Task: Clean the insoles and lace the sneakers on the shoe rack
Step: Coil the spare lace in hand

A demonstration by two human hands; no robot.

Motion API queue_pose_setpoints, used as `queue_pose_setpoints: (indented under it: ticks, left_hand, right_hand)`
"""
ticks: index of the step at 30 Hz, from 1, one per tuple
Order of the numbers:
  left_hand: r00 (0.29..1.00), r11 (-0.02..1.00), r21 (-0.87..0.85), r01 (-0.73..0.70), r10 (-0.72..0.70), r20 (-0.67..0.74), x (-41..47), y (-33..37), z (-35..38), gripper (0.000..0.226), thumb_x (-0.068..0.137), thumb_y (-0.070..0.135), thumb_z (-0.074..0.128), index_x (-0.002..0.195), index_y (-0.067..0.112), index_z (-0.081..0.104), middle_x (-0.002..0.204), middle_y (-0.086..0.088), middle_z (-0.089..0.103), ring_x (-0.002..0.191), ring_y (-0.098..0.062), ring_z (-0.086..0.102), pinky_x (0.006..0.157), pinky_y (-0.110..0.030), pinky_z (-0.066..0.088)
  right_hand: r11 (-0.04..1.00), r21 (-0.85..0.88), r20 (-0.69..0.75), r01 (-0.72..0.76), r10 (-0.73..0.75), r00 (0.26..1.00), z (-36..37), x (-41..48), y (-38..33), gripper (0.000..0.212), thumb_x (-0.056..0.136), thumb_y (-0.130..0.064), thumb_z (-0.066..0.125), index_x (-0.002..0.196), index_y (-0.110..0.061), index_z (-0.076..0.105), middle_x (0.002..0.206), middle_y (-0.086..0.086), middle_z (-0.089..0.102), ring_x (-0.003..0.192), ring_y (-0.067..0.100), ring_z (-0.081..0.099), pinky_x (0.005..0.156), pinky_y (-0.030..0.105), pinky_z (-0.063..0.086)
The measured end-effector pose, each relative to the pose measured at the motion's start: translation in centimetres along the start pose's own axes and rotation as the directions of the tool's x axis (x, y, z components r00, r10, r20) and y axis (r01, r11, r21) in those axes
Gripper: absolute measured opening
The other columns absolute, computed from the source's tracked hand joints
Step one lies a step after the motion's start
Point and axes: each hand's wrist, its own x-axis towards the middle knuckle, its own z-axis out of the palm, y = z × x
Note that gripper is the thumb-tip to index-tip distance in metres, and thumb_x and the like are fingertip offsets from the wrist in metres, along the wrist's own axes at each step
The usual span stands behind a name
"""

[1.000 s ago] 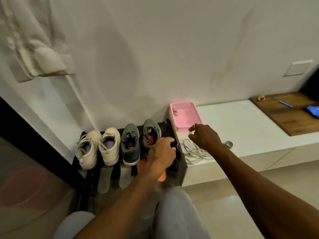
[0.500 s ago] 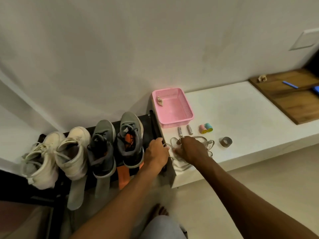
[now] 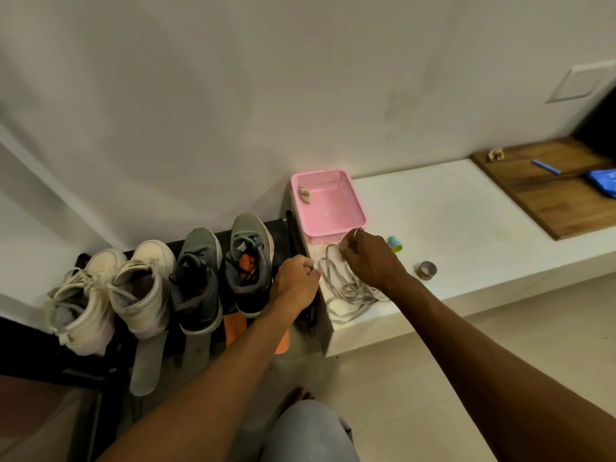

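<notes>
The right hand (image 3: 370,258) is pinching a raised loop of the white laces (image 3: 350,291), while the left hand (image 3: 295,283), fingers curled, is gripping another strand at the table's (image 3: 450,228) left edge. The remaining laces are lying heaped on the table, just before the pink basket (image 3: 358,208). On the black shoe rack (image 3: 283,228) alongside, gray sneakers (image 3: 200,271) and white sneakers (image 3: 143,288) are standing in a row, insoles (image 3: 148,365) sticking out beneath.

A home entryway. At lower left, a black shoe rack (image 3: 278,233) holds four sneakers (image 3: 196,258) against a plain white wall (image 3: 233,95). At centre right, a low white ledge (image 3: 450,221) carries a pink basket (image 3: 357,200). The pale floor (image 3: 416,378) lies below.
</notes>
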Motion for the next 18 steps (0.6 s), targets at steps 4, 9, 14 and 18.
queue_pose_setpoints:
  ticks: [4, 9, 14, 18]
  left_hand:
    - [0.996, 0.989, -0.115, -0.09, 0.09, -0.001, -1.5, 3.0, -1.8, 0.043, 0.095, 0.035, 0.065, 0.135, 0.022, 0.057, 0.129, 0.004, 0.058, 0.113, -0.015, 0.058, 0.094, -0.038, 0.053]
    - [0.983, 0.974, -0.138, -0.182, 0.183, -0.009, -3.6, 7.7, -5.1, 0.046, 0.096, 0.032, 0.066, 0.14, 0.022, 0.055, 0.133, 0.003, 0.06, 0.122, -0.017, 0.056, 0.097, -0.028, 0.042]
    - [0.957, 0.951, -0.112, -0.289, 0.286, -0.046, -6.0, 12.8, -8.3, 0.042, 0.098, 0.028, 0.064, 0.138, 0.018, 0.058, 0.131, 0.001, 0.063, 0.119, -0.016, 0.057, 0.09, -0.023, 0.037]
    - [0.931, 0.926, -0.111, -0.361, 0.35, -0.101, -7.7, 16.1, -10.1, 0.035, 0.099, 0.029, 0.063, 0.132, 0.021, 0.062, 0.123, 0.005, 0.067, 0.107, -0.009, 0.056, 0.088, -0.021, 0.035]
  right_hand:
    - [0.993, 0.109, -0.001, 0.038, -0.038, 0.999, -3.6, -0.5, -2.0, 0.006, 0.099, -0.018, 0.058, 0.096, -0.016, 0.063, 0.084, -0.005, 0.072, 0.074, 0.001, 0.066, 0.063, 0.013, 0.043]
    - [0.984, 0.066, -0.078, 0.164, -0.159, 0.984, -8.9, -1.2, -5.0, 0.011, 0.099, -0.011, 0.055, 0.1, -0.015, 0.065, 0.084, -0.006, 0.072, 0.08, 0.009, 0.069, 0.075, 0.028, 0.053]
    - [0.966, 0.049, -0.198, 0.255, -0.24, 0.95, -13.9, -2.5, -8.3, 0.013, 0.1, -0.012, 0.054, 0.103, -0.017, 0.066, 0.085, -0.001, 0.073, 0.083, 0.018, 0.07, 0.078, 0.039, 0.057]
    - [0.954, 0.037, -0.278, 0.299, -0.277, 0.92, -17.7, -3.4, -10.5, 0.017, 0.1, -0.01, 0.053, 0.109, -0.016, 0.066, 0.086, -0.002, 0.073, 0.086, 0.016, 0.069, 0.081, 0.034, 0.054]
